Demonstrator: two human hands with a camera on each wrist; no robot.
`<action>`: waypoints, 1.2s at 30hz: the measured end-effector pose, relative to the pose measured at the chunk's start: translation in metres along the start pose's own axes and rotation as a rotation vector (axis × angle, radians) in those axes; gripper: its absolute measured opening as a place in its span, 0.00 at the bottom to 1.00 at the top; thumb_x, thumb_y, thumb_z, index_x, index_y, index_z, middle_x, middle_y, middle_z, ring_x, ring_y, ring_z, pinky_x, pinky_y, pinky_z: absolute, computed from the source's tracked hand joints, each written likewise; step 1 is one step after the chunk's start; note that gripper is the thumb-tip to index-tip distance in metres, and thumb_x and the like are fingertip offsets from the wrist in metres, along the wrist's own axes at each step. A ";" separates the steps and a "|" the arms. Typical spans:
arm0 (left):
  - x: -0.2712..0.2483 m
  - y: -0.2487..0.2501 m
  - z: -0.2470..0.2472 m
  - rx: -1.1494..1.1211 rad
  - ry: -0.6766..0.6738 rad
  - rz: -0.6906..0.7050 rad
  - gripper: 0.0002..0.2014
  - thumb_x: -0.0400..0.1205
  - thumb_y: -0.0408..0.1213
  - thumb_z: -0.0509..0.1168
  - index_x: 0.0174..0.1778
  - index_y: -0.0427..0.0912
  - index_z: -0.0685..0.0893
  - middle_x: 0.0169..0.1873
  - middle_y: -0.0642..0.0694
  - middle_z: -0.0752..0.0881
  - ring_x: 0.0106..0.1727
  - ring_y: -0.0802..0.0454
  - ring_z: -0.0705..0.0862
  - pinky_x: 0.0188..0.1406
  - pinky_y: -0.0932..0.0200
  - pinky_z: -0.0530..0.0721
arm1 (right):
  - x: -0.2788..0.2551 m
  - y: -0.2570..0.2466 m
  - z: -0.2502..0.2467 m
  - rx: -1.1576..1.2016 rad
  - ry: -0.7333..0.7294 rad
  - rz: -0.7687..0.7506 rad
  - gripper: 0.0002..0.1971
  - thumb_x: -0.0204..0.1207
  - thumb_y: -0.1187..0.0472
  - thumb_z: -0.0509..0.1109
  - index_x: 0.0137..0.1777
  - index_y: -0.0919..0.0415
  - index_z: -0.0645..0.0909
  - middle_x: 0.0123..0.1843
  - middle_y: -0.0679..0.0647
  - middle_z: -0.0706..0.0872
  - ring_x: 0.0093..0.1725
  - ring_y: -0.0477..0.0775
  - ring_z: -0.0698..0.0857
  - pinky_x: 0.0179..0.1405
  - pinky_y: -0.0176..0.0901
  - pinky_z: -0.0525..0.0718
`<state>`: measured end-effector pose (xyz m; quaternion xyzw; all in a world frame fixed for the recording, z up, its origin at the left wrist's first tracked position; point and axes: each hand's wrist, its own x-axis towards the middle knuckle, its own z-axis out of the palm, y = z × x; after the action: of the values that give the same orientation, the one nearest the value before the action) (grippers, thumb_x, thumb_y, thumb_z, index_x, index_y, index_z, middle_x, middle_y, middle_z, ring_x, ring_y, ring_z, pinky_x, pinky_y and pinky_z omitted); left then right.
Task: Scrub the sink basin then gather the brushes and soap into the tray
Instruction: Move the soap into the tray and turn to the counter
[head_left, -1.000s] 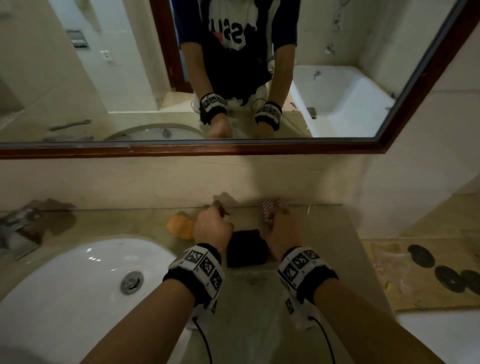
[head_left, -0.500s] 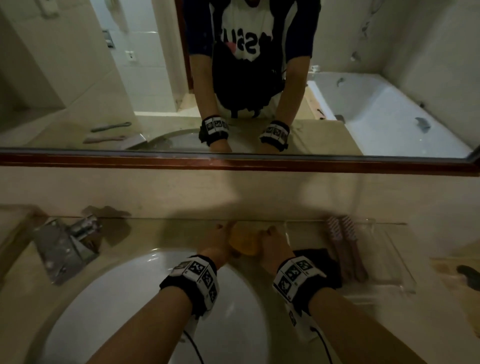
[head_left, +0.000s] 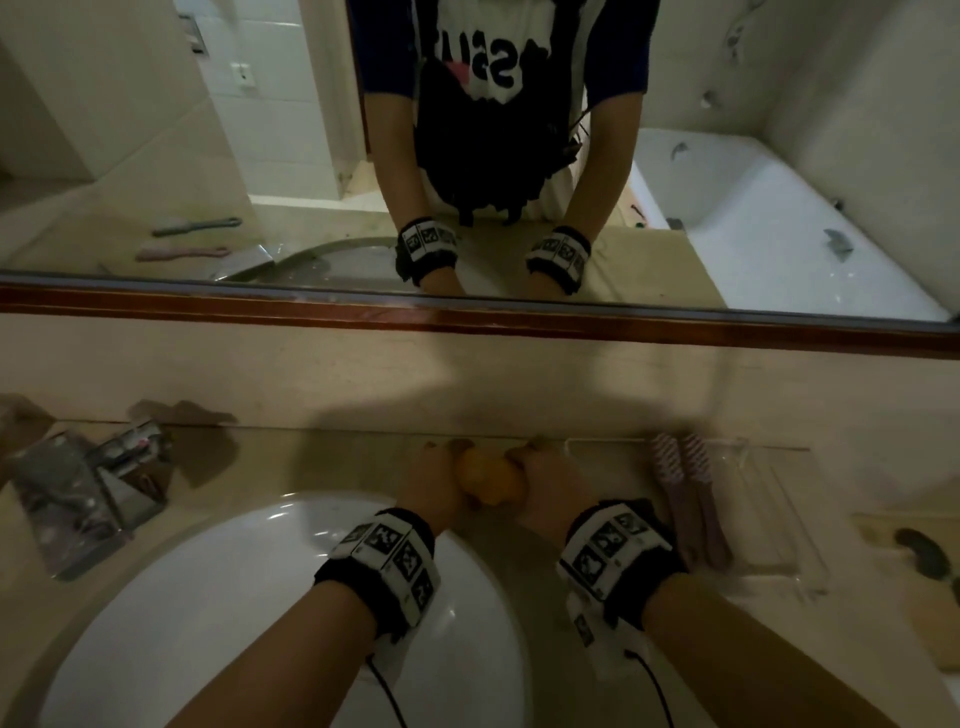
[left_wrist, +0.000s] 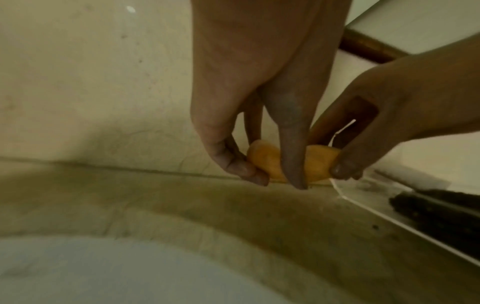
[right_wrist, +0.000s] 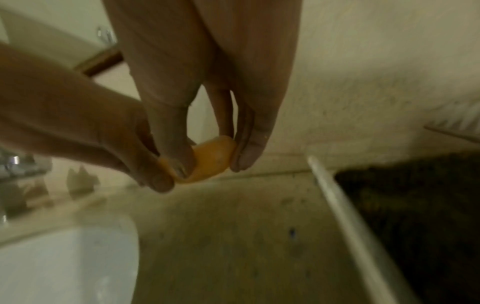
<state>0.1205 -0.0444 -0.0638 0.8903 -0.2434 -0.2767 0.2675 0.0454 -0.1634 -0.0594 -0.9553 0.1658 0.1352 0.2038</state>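
Behind the sink (head_left: 218, 613), on the surface (head_left: 332, 467), the orange soap (head_left: 488, 480) is still pinched by both hands. Left hand (head_left: 434, 486) and right hand (head_left: 553, 486) fingers are clamped on its ends, as half a second ago; the brushes (head_left: 685, 493) remain in the tray (head_left: 779, 499).

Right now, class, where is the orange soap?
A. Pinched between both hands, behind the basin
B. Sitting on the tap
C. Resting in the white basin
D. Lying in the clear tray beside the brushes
A: the left hand and right hand pinch the orange soap at its two ends, left of the clear tray.
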 end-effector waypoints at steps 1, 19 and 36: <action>0.000 0.007 0.000 -0.019 0.000 0.024 0.31 0.73 0.32 0.75 0.72 0.36 0.74 0.67 0.35 0.81 0.68 0.39 0.80 0.70 0.46 0.78 | -0.007 0.004 -0.012 0.032 0.019 0.007 0.21 0.77 0.53 0.68 0.66 0.63 0.77 0.67 0.60 0.80 0.66 0.59 0.77 0.67 0.44 0.73; 0.025 0.091 0.082 0.269 0.009 0.215 0.18 0.82 0.34 0.62 0.69 0.39 0.77 0.63 0.36 0.79 0.61 0.37 0.82 0.62 0.45 0.82 | -0.031 0.123 -0.034 -0.131 0.061 0.068 0.19 0.81 0.64 0.61 0.71 0.62 0.75 0.74 0.61 0.72 0.70 0.62 0.77 0.67 0.45 0.76; -0.007 0.087 0.049 0.329 0.047 0.092 0.24 0.80 0.43 0.65 0.72 0.44 0.72 0.68 0.40 0.72 0.62 0.40 0.82 0.61 0.48 0.83 | -0.058 0.096 -0.066 -0.171 0.057 0.207 0.16 0.80 0.68 0.61 0.68 0.68 0.76 0.68 0.67 0.80 0.67 0.65 0.79 0.66 0.53 0.78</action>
<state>0.0600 -0.1211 -0.0423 0.9161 -0.3197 -0.1998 0.1364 -0.0306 -0.2593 -0.0154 -0.9504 0.2572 0.1420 0.1019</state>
